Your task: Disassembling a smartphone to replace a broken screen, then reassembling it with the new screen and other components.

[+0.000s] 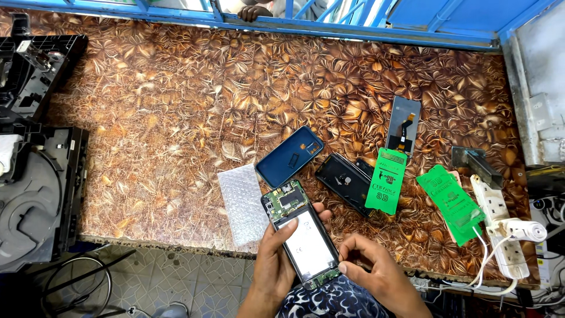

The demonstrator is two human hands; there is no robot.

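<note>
Your left hand (273, 253) holds the opened phone (301, 234) at the worktop's (165, 118) near edge, its grip wrapped round the phone's left side, circuit board and white battery facing up. Your right hand (376, 268) pinches the phone's lower right corner with a narrow grip. At 12 o'clock from the phone lies a blue back cover (289, 156); at 9 o'clock, touching it, bubble wrap (243, 203); at 2 o'clock, a black phone (345, 181)
</note>
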